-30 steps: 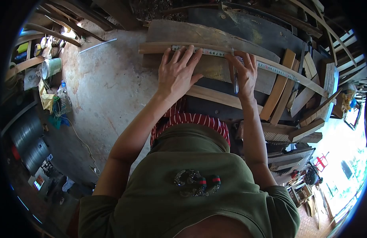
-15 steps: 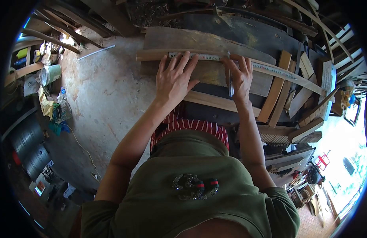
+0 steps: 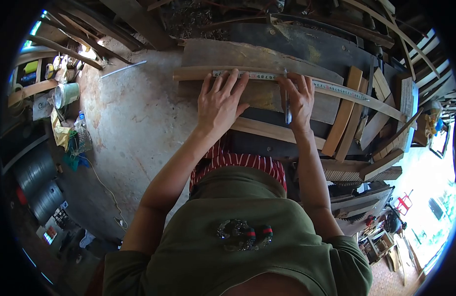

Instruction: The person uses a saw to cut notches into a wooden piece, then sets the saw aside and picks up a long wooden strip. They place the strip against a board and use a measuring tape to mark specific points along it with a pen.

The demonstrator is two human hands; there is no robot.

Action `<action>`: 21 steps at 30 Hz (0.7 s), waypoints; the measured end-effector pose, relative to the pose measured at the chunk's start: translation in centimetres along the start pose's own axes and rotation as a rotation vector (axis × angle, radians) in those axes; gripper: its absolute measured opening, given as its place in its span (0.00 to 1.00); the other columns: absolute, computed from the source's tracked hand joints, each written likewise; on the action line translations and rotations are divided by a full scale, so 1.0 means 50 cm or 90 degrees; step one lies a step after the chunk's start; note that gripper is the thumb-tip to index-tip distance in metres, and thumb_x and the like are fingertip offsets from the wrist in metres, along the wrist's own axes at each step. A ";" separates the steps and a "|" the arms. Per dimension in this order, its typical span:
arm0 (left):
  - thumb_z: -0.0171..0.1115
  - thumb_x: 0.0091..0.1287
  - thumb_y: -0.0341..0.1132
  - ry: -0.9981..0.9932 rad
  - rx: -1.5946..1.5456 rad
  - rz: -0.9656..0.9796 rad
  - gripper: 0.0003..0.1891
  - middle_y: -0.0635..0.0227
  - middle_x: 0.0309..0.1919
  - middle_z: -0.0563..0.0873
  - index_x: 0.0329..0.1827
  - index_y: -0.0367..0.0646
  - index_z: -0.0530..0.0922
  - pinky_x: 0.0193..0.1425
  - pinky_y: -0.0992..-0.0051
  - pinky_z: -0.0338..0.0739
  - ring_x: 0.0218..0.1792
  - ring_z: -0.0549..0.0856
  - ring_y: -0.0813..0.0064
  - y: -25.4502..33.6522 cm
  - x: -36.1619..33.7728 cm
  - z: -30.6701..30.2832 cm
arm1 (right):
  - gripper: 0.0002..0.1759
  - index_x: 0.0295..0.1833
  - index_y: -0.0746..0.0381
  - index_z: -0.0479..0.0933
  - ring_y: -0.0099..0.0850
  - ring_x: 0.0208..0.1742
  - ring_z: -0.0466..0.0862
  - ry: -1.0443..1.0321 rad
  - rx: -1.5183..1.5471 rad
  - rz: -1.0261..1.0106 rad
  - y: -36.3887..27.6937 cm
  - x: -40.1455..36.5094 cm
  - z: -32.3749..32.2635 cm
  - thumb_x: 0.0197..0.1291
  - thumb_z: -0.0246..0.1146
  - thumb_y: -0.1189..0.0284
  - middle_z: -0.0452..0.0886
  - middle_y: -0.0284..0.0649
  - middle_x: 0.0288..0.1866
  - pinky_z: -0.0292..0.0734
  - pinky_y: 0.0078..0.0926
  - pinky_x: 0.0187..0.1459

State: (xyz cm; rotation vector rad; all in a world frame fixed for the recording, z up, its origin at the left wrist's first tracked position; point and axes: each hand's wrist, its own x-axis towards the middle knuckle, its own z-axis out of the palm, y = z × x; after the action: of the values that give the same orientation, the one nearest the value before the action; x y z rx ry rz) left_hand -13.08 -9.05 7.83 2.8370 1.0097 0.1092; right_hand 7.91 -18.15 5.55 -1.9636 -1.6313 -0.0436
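Observation:
A tape measure strip (image 3: 339, 89) lies along a long narrow wooden strip (image 3: 188, 74), on top of wider boards. My left hand (image 3: 220, 102) rests with fingers spread across the tape near its left end. A pen (image 3: 287, 111) is held upright by my right hand (image 3: 300, 101), whose fingers are pinched round it at the tape's middle. The pen's upper end meets the edge of the wooden strip. Beneath the strip is a wide grey-brown board (image 3: 262, 92).
Several short boards (image 3: 344, 116) lie crosswise at the right of the bench. Another wooden strip (image 3: 272, 130) lies nearer my body. A bucket (image 3: 67, 94) and a plastic bottle (image 3: 82, 123) stand at the left beside the concrete floor (image 3: 129, 113).
The whole view has shifted slightly. Both hands hold nearly the same places on the tape and strip, with no clear movement of the pen along it.

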 end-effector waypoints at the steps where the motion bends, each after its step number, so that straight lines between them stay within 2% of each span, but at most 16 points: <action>1: 0.72 0.61 0.54 0.003 -0.003 0.005 0.42 0.68 0.72 0.71 0.79 0.58 0.67 0.77 0.52 0.67 0.66 0.76 0.63 0.000 0.001 -0.001 | 0.16 0.50 0.53 0.85 0.40 0.56 0.78 -0.001 0.002 0.005 0.000 -0.001 0.001 0.54 0.64 0.73 0.79 0.36 0.50 0.73 0.41 0.57; 7: 0.73 0.61 0.52 0.005 -0.021 0.008 0.42 0.65 0.71 0.71 0.78 0.56 0.67 0.78 0.54 0.68 0.65 0.77 0.60 -0.002 0.002 0.002 | 0.15 0.50 0.54 0.84 0.40 0.56 0.77 -0.019 0.002 0.017 0.000 -0.002 0.001 0.56 0.64 0.73 0.79 0.34 0.52 0.71 0.41 0.57; 12: 0.73 0.61 0.52 0.008 -0.020 0.014 0.42 0.65 0.71 0.71 0.79 0.56 0.67 0.78 0.54 0.67 0.65 0.77 0.60 -0.002 0.003 0.005 | 0.22 0.54 0.56 0.84 0.42 0.56 0.77 -0.018 0.045 0.045 -0.005 0.002 -0.009 0.50 0.68 0.77 0.79 0.38 0.53 0.71 0.44 0.58; 13: 0.73 0.61 0.52 0.002 -0.011 0.010 0.41 0.65 0.71 0.71 0.79 0.56 0.67 0.78 0.54 0.68 0.65 0.76 0.60 -0.001 0.003 0.002 | 0.23 0.57 0.57 0.83 0.44 0.53 0.79 0.001 0.042 0.050 -0.012 0.008 -0.014 0.53 0.67 0.81 0.80 0.41 0.51 0.76 0.42 0.54; 14: 0.73 0.61 0.52 0.001 -0.013 0.011 0.41 0.65 0.71 0.71 0.79 0.56 0.67 0.78 0.54 0.68 0.65 0.76 0.60 -0.001 0.003 0.002 | 0.23 0.57 0.57 0.83 0.44 0.53 0.79 0.000 0.041 0.051 -0.018 0.014 -0.015 0.53 0.67 0.81 0.80 0.41 0.51 0.76 0.42 0.54; 16: 0.72 0.62 0.52 -0.005 -0.004 0.010 0.41 0.65 0.71 0.71 0.78 0.56 0.67 0.78 0.54 0.69 0.66 0.75 0.60 -0.002 0.003 0.001 | 0.17 0.58 0.57 0.84 0.42 0.51 0.81 0.046 0.113 0.080 -0.028 0.024 -0.016 0.64 0.66 0.78 0.81 0.42 0.49 0.77 0.39 0.52; 20: 0.72 0.62 0.52 -0.012 -0.006 0.015 0.41 0.65 0.71 0.71 0.79 0.56 0.67 0.78 0.54 0.68 0.67 0.75 0.60 -0.004 0.004 -0.002 | 0.13 0.56 0.58 0.84 0.41 0.47 0.81 0.047 0.181 0.102 -0.036 0.042 -0.014 0.66 0.65 0.76 0.81 0.42 0.47 0.77 0.37 0.48; 21: 0.72 0.62 0.52 -0.016 -0.010 0.017 0.42 0.65 0.71 0.71 0.79 0.57 0.66 0.78 0.54 0.68 0.67 0.75 0.60 -0.005 0.004 -0.002 | 0.13 0.55 0.58 0.85 0.41 0.48 0.81 0.005 0.258 0.165 -0.039 0.048 -0.012 0.66 0.66 0.75 0.82 0.43 0.49 0.77 0.38 0.50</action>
State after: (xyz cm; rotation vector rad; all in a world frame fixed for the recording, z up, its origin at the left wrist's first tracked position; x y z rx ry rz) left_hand -13.09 -8.71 7.90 2.8307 0.9610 0.0833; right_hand 6.94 -16.13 7.74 -1.8310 -1.2493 0.3522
